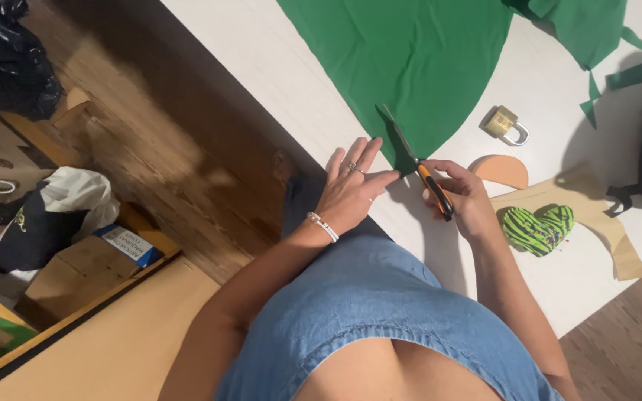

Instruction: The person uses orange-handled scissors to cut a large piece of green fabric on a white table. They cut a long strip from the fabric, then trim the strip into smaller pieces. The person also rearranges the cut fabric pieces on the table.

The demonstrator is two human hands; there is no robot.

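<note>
- Right hand is closed around the orange-and-black handles of a pair of scissors, gripping them firmly, with the thumb on top.
- Scissor blades point up and away from the person, and their tips reach into the lower corner of the green fabric.
- Left hand lies flat and released, palm down, fingers spread and pointing toward the fabric; its fingertips touch the fabric's edge just beside the blades. It grasps nothing.
- On the left hand sits a ring, and a white beaded bracelet circles the wrist.
- Green fabric spreads across the white worktop, with a curved edge running down its right side to the corner where the scissors stand.
- More green fabric scraps lie at the far right of the worktop, apart from the main piece.
- A brass padlock rests on the worktop near the curved edge of the fabric, well clear of both hands.
- Just beyond the right hand lies a half-round tan piece, and next to it a brown paper pattern.
- A green-and-black striped heart-shaped cushion sits on the brown paper, near the right wrist.
- The person wears a blue denim garment.
- On the wooden floor to the left are a black bag and cardboard boxes.
</note>
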